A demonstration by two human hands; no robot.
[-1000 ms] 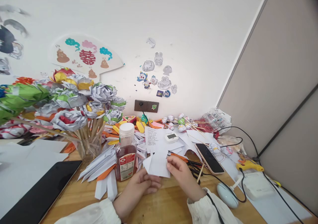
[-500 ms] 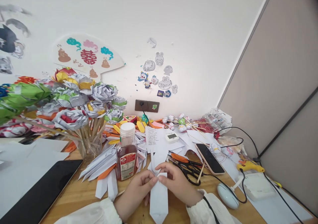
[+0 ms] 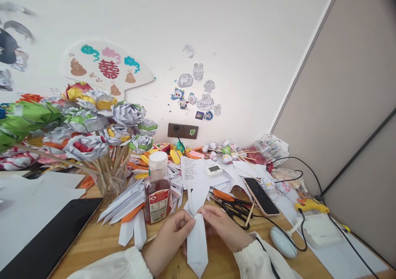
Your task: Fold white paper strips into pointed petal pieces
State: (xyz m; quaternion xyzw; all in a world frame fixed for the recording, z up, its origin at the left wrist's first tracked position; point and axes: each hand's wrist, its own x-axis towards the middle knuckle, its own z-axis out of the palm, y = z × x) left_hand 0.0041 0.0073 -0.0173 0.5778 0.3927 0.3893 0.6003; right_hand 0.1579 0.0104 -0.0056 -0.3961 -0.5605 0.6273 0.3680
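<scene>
A folded white paper strip (image 3: pixel 197 246), pointed tip toward six o'clock, is at the front of the table (image 3: pixel 89 240); its far end is pinched in the grip of left hand (image 3: pixel 171 235) and right hand (image 3: pixel 224 227). A bottle (image 3: pixel 158 202) stands at eleven o'clock, a phone (image 3: pixel 262 197) at two.

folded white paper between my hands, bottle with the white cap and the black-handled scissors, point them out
Folded white paper (image 3: pixel 197 244): head view, middle of its upward face.
White-capped bottle (image 3: pixel 158 205): head view, on the front label.
Black-handled scissors (image 3: pixel 232 207): head view, on the handles.
</scene>
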